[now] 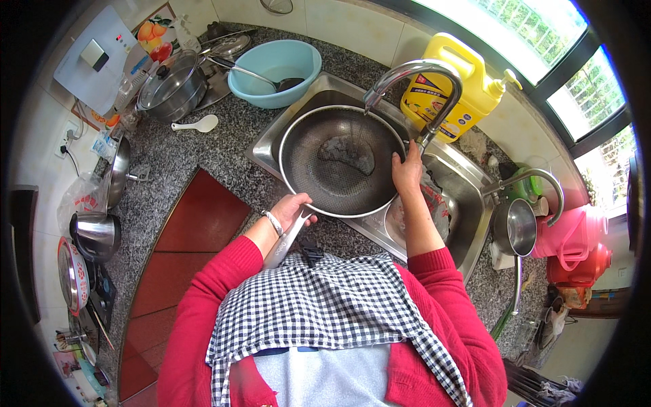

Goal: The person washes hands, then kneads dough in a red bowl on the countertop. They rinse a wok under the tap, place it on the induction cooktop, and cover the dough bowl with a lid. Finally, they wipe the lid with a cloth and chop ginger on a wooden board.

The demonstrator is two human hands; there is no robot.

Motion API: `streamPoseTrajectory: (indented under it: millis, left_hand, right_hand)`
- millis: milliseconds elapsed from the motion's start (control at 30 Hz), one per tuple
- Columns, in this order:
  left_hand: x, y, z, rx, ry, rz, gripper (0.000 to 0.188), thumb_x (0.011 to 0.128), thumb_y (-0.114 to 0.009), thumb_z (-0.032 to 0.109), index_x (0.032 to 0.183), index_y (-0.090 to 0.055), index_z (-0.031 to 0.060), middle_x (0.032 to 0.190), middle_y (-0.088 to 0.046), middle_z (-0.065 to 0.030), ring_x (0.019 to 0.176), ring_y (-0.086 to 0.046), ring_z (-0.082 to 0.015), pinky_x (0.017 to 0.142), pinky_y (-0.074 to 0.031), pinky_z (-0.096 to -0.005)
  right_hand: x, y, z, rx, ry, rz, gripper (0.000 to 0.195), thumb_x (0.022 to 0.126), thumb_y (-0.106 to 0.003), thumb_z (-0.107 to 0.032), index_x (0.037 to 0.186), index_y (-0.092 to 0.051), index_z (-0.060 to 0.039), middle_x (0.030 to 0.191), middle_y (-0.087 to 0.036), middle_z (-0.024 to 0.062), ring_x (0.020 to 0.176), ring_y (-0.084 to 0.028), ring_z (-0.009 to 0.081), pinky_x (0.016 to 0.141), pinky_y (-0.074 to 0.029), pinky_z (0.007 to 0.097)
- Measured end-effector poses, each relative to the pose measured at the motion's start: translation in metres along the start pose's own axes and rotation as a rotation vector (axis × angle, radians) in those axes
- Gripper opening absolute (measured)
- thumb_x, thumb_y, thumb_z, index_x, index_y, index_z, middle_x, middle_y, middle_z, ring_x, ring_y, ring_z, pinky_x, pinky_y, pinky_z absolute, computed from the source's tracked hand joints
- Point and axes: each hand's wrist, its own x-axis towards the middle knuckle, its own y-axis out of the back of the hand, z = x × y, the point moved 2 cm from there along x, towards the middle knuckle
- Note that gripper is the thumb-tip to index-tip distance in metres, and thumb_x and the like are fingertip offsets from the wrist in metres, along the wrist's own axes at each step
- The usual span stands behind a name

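A large dark wok with a textured inside and a bright rim is held over the double-bowl stainless-steel sink. What looks like a little water lies in its bottom. My left hand grips the wok's long handle close to the rim. On the opposite side my right hand is closed around the wok's edge near a small side handle, which my fingers largely hide. The spout of the chrome faucet arches over the wok's far rim.
Behind the sink stands a yellow detergent jug. A blue basin holding a ladle is on the granite counter, near a white spoon and a lidded steel pot. A small saucepan sits at the right under a second faucet.
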Motion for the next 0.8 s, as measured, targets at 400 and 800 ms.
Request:
streamPoseTrajectory:
  millis: [400,800]
  left_hand:
    - [0.004,0.002,-0.001,0.006,-0.037,0.015,0.013,0.084,-0.053,0.015,0.086,-0.056,0.0021,0.074,-0.062,-0.0115,0.054,-0.062,-0.0224,0.042,-0.049,-0.0282]
    - [0.003,0.003,-0.003,0.012,-0.055,-0.003,0.013,0.083,-0.054,0.014,0.086,-0.057,0.0023,0.075,-0.063,-0.0108,0.054,-0.062,-0.0208,0.043,-0.049,-0.0274]
  right_hand:
    - [-0.009,0.006,-0.014,0.0,0.037,0.045,0.058,0.08,-0.061,-0.014,0.13,-0.038,0.0018,0.132,-0.042,0.0236,0.121,-0.041,0.0389,0.102,-0.033,0.0425]
    - [-0.018,0.009,-0.026,0.022,0.085,0.071,0.054,0.081,-0.06,-0.013,0.129,-0.04,0.0003,0.132,-0.042,0.0211,0.12,-0.041,0.0381,0.102,-0.033,0.0426]
